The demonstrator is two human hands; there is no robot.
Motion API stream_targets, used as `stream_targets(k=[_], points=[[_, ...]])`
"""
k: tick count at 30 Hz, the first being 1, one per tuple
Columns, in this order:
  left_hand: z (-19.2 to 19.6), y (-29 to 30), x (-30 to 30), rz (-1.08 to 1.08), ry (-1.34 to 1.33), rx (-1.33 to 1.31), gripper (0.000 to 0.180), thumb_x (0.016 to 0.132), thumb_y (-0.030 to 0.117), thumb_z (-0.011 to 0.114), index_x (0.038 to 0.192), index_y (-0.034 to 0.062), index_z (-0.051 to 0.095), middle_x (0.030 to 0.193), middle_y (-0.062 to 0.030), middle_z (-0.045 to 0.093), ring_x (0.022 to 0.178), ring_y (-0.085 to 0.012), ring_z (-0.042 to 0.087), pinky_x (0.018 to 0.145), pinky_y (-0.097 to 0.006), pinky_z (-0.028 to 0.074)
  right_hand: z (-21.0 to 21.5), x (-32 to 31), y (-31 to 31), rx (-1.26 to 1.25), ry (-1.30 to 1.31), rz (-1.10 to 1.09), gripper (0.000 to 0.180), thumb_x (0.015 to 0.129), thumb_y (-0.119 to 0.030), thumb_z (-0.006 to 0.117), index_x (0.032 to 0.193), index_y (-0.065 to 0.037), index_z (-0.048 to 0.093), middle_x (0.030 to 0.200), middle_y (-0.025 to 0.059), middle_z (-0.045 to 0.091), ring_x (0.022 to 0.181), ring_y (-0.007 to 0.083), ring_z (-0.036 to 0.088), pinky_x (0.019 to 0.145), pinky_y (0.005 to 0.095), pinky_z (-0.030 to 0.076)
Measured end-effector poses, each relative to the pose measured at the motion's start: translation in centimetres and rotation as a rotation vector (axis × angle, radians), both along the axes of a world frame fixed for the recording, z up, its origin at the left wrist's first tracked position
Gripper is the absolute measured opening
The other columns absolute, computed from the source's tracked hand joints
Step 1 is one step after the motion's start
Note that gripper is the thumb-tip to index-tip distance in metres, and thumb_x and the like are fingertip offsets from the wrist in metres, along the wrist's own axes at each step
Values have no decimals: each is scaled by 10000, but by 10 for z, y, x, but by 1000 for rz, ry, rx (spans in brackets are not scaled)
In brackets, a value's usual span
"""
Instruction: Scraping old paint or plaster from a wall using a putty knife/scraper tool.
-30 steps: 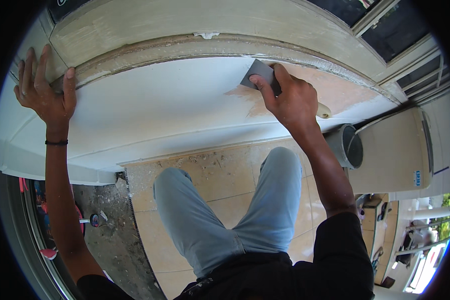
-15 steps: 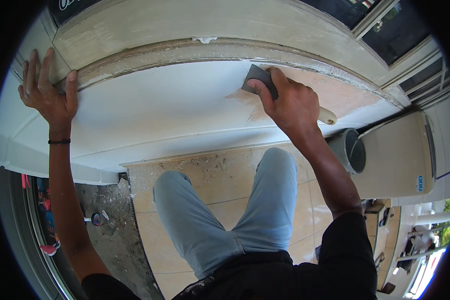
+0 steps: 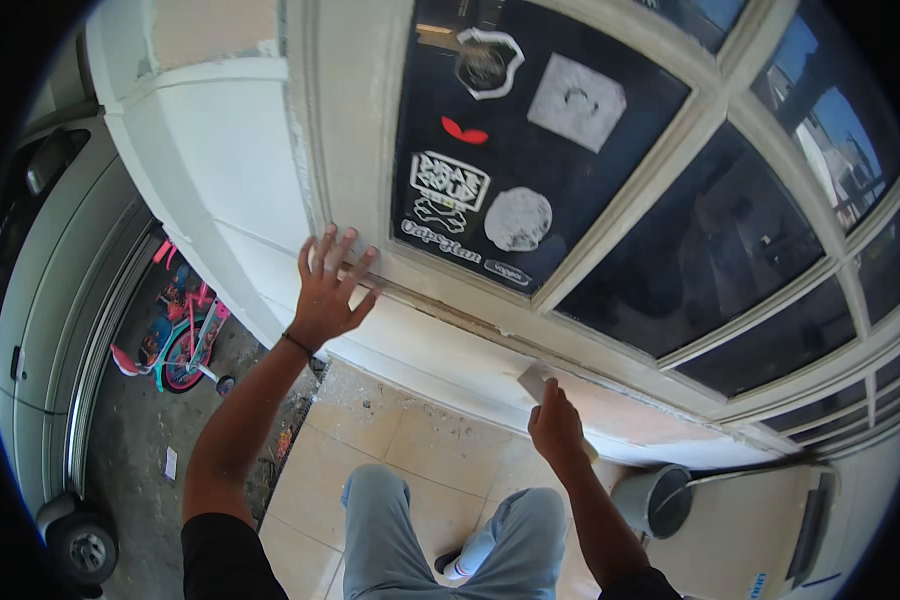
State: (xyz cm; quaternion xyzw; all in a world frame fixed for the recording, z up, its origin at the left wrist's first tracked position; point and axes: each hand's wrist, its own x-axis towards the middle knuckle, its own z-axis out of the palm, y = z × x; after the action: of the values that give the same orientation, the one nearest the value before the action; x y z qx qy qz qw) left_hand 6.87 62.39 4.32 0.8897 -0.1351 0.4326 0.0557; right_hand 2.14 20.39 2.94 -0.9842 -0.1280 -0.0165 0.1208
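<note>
My left hand (image 3: 330, 290) is open, its fingers spread against the pale window frame (image 3: 355, 190) near the frame's lower left corner. A dark band circles that wrist. My right hand (image 3: 558, 428) is closed around a putty knife (image 3: 535, 381). Its flat blade points up and left, close to the white wall (image 3: 450, 350) under the sill (image 3: 500, 333); whether it touches, I cannot tell. Right of the blade, a peach-brown patch (image 3: 625, 415) shows on that wall. Most of the knife's handle is hidden by my fingers, with a pale end showing below them.
Dark window panes (image 3: 530, 150) with several stickers rise above the sill. A grey bucket (image 3: 660, 502) stands at the right, beside a beige boxy thing (image 3: 735, 525). Far left are a parked car (image 3: 45, 260) and a pink-and-teal child's bicycle (image 3: 182, 345). Debris dots the tiled floor (image 3: 370, 430).
My view has swung up and left, bringing in the window, car and bicycle. My left hand stays at the frame's corner. My right hand still grips the putty knife near the patch.
</note>
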Motion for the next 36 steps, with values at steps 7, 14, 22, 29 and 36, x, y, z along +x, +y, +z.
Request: stream_targets(k=[7, 14, 22, 29, 36], points=[[87, -34, -169, -197, 577, -457, 315, 930, 217, 712, 1223, 122, 644, 1266, -94, 639, 1245, -325, 568, 1045, -468, 436, 105, -71, 46, 313, 516, 112, 278, 1043, -187, 493, 1238, -4, 417, 831, 254, 683, 784, 455, 681, 693, 550, 530], [196, -51, -255, -169, 800, -1085, 311, 997, 256, 664, 1254, 81, 642, 1217, -130, 676, 1056, -304, 686, 917, -401, 537, 228, -88, 138, 554, 609, 118, 287, 1074, -249, 492, 1221, -16, 411, 802, 131, 679, 581, 188, 651, 543, 336, 527], [314, -24, -176, -494, 711, -1688, 328, 1048, 260, 605, 1280, 31, 581, 1060, -59, 671, 844, -140, 638, 703, -290, 511, 369, -77, 251, 999, 812, 288, 174, 1115, -202, 401, 1188, -51, 445, 842, 83, 642, 553, 126, 588, 502, 268, 474], [396, 6, -102, -494, 420, -1871, 285, 1061, 240, 577, 1219, 2, 585, 847, -47, 661, 567, -106, 580, 443, -238, 443, 407, -27, 295, 1154, 672, 338, 157, 1108, -171, 414, 1115, -22, 463, 796, 79, 629, 638, 135, 622, 598, 275, 503], [464, 55, -41, -598, 439, -1668, 331, 1076, 245, 551, 1309, 11, 574, 1035, -46, 682, 835, -76, 620, 671, -231, 502, 472, 26, 347, 1369, 461, 377, 227, 1106, -226, 455, 1075, -3, 427, 762, 86, 630, 659, 134, 633, 619, 303, 530]])
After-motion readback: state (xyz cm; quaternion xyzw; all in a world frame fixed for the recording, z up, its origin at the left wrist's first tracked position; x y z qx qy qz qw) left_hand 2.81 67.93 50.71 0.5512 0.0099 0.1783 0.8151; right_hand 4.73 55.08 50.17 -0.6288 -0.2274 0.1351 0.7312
